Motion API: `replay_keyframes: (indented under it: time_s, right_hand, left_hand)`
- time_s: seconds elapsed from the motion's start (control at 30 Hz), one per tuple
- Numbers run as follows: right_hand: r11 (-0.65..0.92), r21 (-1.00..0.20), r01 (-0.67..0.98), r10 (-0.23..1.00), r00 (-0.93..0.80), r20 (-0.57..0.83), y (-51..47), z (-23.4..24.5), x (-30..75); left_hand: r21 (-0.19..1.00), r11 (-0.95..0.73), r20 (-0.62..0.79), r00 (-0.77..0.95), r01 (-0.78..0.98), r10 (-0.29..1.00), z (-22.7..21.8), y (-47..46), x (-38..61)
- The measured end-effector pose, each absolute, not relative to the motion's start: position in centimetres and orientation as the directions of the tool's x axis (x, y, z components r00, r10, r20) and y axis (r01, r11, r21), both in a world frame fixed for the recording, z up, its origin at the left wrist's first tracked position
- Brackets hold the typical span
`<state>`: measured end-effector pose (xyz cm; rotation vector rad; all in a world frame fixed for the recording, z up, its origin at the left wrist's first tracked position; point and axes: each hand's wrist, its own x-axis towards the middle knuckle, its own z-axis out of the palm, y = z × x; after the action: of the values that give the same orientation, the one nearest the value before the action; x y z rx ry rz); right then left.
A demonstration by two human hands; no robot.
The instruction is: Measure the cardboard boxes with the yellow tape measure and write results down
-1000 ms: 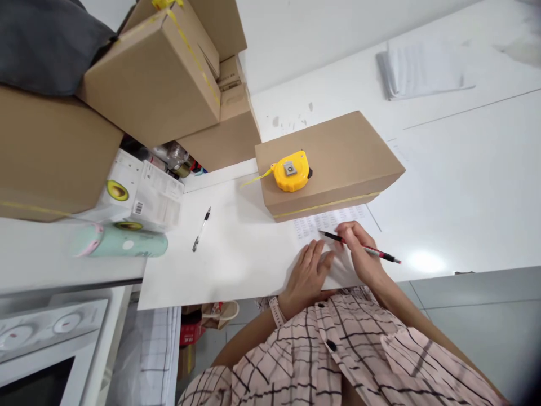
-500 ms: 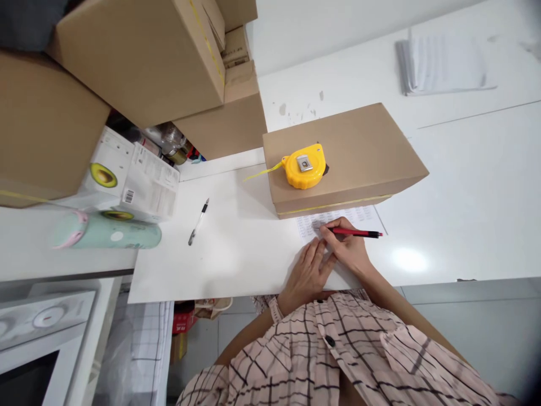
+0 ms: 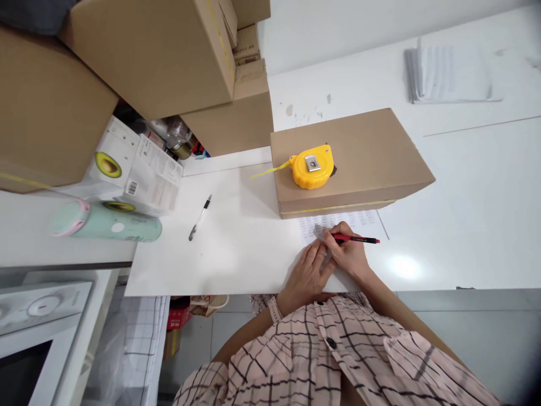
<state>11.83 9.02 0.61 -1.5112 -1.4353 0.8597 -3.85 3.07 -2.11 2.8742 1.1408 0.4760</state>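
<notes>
A red and black pen [image 3: 359,239] is gripped in my right hand [image 3: 349,254], its tip end down at a printed sheet of paper [image 3: 310,226]. Flat on the lower part of that sheet lies my left hand [image 3: 307,275], fingers stretched out beside the right hand. Just beyond the hands stands a closed cardboard box [image 3: 359,152], covering the far part of the sheet. On the box's top rests a yellow tape measure [image 3: 313,167] with a yellow wrist strap.
A second pen [image 3: 200,217] lies on the white table [image 3: 228,248] to the left. Beyond it are a mint-green bottle [image 3: 135,223] and a white carton with avocado pictures [image 3: 158,175]. Large cardboard boxes [image 3: 156,56] are stacked at the back left. A stack of papers [image 3: 456,73] lies back right.
The pen in my right hand has tilted slightly, its back end now lower and a bit to the left. My left hand stays on the paper. The whole view has shifted a little.
</notes>
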Motion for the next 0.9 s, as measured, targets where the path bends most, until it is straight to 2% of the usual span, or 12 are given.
replay_keyframes:
  time_s: [0.6,0.9]
  right_hand:
    - [0.037,-0.901,0.433,0.995,0.066,0.073,9.01,0.38,11.76]
    - [0.049,-0.908,0.416,0.993,0.078,0.090,9.06,0.60,11.63]
  left_hand:
    - [0.164,-0.729,0.172,0.708,0.665,0.685,-1.35,3.16,-3.92]
    - [0.168,-0.728,0.220,0.694,0.665,0.685,-1.68,3.11,-3.91]
